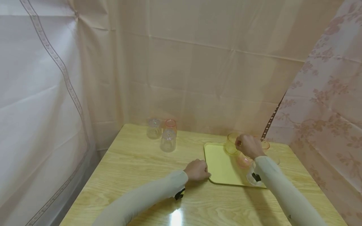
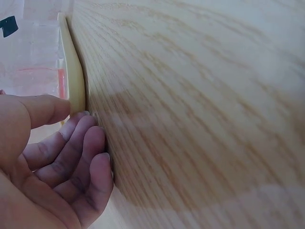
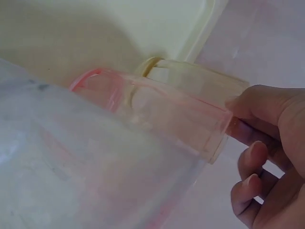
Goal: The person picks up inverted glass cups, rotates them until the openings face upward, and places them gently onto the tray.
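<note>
My left hand [image 1: 197, 170] is at the left front corner of a yellow tray [image 1: 222, 163], pinching its rim between thumb and fingers. In the left wrist view, the thumb lies over the rim [image 2: 76, 81] and the other fingertips curl beneath it, against the table. My right hand [image 1: 250, 146] reaches over the tray's right part and pinches the upper rim of a pink see-through cup [image 3: 181, 112]. Directly behind that cup stands a yellow see-through cup [image 1: 231, 147], close to the fingertips. A clear cup [image 1: 251, 177] fills the foreground of the right wrist view.
At the table's back left stand two clear cups [image 1: 154, 130] and a pinkish-red cup [image 1: 171, 123], close together. An orange-rimmed cup [image 1: 266, 145] shows behind my right wrist. Curtains [image 1: 198, 78] hang along the back and sides of the wooden table [image 1: 135, 163].
</note>
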Demonstrator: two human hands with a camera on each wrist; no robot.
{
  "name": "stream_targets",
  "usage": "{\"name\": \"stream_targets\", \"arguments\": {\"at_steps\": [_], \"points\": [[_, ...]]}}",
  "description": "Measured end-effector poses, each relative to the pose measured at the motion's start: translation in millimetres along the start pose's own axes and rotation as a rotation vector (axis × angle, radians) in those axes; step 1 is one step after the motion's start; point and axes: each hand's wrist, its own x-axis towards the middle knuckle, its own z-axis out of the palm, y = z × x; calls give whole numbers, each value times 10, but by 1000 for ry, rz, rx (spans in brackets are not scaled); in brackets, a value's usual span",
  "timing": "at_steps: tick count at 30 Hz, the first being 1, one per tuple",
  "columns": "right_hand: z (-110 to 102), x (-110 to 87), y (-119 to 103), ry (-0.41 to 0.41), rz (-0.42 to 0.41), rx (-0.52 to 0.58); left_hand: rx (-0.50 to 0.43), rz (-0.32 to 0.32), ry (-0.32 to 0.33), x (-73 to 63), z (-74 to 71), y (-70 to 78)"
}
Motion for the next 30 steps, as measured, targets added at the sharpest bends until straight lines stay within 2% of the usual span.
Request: {"name": "stream_targets", "arguments": {"at_steps": [6,16,22,30], "points": [[-24,4,0,-14,7,20,1,-11,0,0,-6,-2],[4,-31,-23,34,-34,25,15,-29,9,2,22,-3],[-17,-14,-79,0,-41,11,22,-18,24,-5,16,-8],[-30,2,-86,-30,-24,38,22,-14,10,-22,2,22]]}}
